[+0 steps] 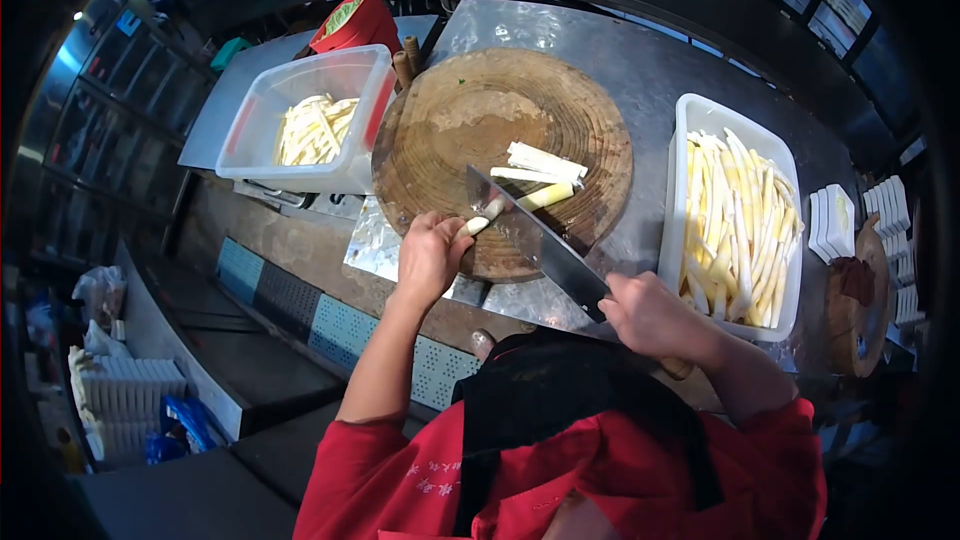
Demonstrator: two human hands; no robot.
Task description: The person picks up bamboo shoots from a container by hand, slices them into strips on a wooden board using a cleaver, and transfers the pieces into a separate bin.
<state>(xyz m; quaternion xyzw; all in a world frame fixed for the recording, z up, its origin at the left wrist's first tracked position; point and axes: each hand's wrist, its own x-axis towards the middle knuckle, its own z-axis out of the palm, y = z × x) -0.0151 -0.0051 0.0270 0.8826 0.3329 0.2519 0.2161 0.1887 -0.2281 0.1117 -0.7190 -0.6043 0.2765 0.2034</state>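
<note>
My left hand (430, 255) is closed on one end of a pale bamboo shoot (473, 227) at the near left edge of the round wooden chopping block (440, 160). In my right hand (655, 315) is the handle of a cleaver (555, 255). Its wide dark blade slants across the block, with its front part at the shoot. Just beyond the blade lies a yellowish shoot piece (547, 197); whether it is joined to the held shoot cannot be made out. Several white cut strips (545, 162) rest beside it.
A white tub (678, 210) of long bamboo shoots stands right of the block. Left is a clear tub (255, 172) with cut strips, a red container (368, 22) behind it. A second wooden block (850, 332) and stacked white trays (830, 223) are far right.
</note>
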